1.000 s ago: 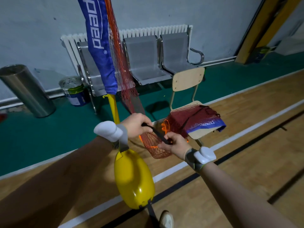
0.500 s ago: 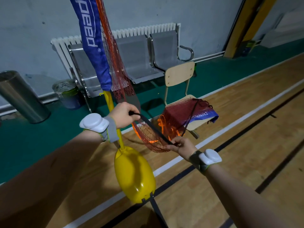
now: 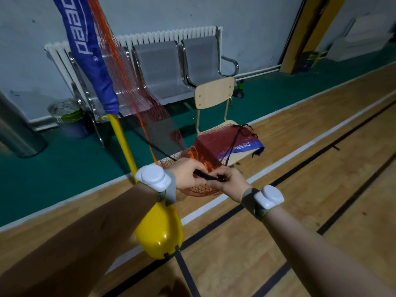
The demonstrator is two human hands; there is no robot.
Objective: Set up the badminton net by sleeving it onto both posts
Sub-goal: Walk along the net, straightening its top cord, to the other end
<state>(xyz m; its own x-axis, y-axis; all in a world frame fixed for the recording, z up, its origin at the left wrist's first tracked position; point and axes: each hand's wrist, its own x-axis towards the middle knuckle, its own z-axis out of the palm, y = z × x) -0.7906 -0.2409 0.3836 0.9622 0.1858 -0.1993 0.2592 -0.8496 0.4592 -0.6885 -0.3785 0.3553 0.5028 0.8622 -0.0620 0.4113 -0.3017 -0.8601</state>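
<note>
Post: a yellow post rose from a yellow base on the floor by the court line. It looked tilted in this wide view, and only this one showed.
Sleeve: a blue sleeve was over the post's upper part, its lower end bunched above bare yellow.
Net: the red-orange net hung from the sleeve and slanted down to the hands. It ran on to a bundle heaped on a wooden chair just behind them, with a second blue end in that heap.
Cord: a thin black cord ran down from near the sleeve's foot, along the mesh edge, into the hands.
Left hand: the left hand was closed, fingers and thumb pinching the cord, with mesh sagging beneath it.
Right hand: the right hand was closed too, pinching the same cord just beside the left.
Handling: the net looked light, limp and snag-prone. It would hold no shape, so pulling on loose mesh would probably stretch or tangle it.
Where to hold: the cord and the sleeve hems seemed the sound places, since they take tension. The bundle would be best lifted whole by its blue end.
Stage: likely one end was sleeved and the cord was being tied or tensioned at this post, with the other end not yet done.
Risk: a hard pull on the cord might tip the post despite the base.
Behind: a metal bench, a radiator and a steel bin.
</note>
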